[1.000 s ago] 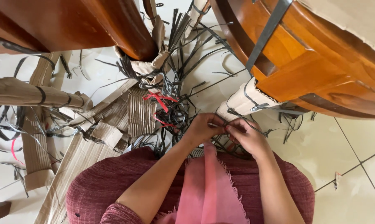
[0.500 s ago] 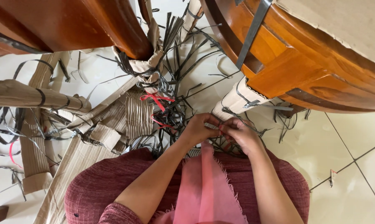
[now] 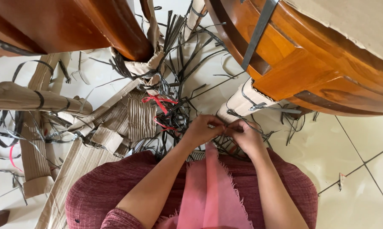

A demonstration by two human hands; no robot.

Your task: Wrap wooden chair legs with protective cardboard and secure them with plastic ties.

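- Down on the tiled floor (image 3: 361,140), left hand (image 3: 202,129) and right hand (image 3: 246,135) meet, fingertips pinched shut on one dark plastic strap (image 3: 230,130).
- Between the two hands that strap runs roughly left to right, just above the pink cloth (image 3: 210,191).
- Corrugated cardboard wrapping (image 3: 140,116) lies torn to the left, beige; one red ribbon (image 3: 159,101) lies on it.
- Two polished wooden furniture pieces (image 3: 310,63) loom overhead, one strapped.
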